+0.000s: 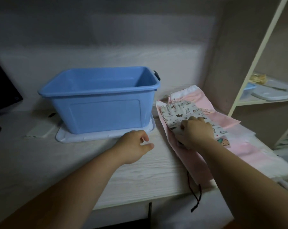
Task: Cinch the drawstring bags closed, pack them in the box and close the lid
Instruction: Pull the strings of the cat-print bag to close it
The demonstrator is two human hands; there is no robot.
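The left hand (133, 146) hovers low over the table (148, 176) near the middle of the view. Its fingers are loosely curled, thumb and forefinger parted, and it holds nothing. The right hand (196, 133) lies at about three o'clock from it, well apart, knuckles up and fingers curled into the cat-print bag (178, 113), bunching the cloth at the bag's near end. In this dim light it is hard to tell whether the fingers catch the layer below as well. That small white bag lies on top of a long pink bag (181, 156), which runs from twelve to six o'clock along the table's right side. A dark red drawstring (198, 195) trails from the pink bag's near end over the table edge. More pink bags (249, 146) spread out at three o'clock of the right hand, one bearing a strawberry patch (223, 142). The blue box (98, 111) stands open at eleven o'clock of the left hand, with no bags inside, and rests on its pale lid (90, 138). A flat pale object (40, 129) lies just beside the lid at nine o'clock. A dark screen (2, 90) stands at the far left and a shelf unit (249, 76) at the far right.
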